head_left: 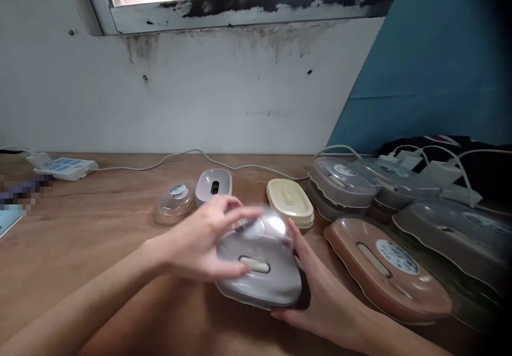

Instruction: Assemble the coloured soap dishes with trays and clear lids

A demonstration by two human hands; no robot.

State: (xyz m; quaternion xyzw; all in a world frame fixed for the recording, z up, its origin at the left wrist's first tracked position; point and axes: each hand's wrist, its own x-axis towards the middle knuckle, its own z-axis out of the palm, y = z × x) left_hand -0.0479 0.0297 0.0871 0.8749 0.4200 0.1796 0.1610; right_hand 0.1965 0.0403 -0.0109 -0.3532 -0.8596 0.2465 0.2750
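Note:
Between my two hands, above the near middle of the table, is a grey oval plastic box (276,281) with a pale slot in its top. A shiny clear cover (272,228) shows at its far end, smeared by motion. My left hand (204,236) grips the box from the left, thumb by the slot and fingers over the clear cover. My right hand (316,286) is wrapped round the right side, its thumb and fingers at opposite edges. Beyond them stand a small grey dish (214,181), a clear lid (176,201) with a round sticker, and a cream box (290,200).
On the right stand an orange-brown covered box (384,270) and several grey covered boxes (344,182), some stacked. A white cable (200,151) runs along the back to a power strip (68,167). Behind is a wall (224,89) with a window.

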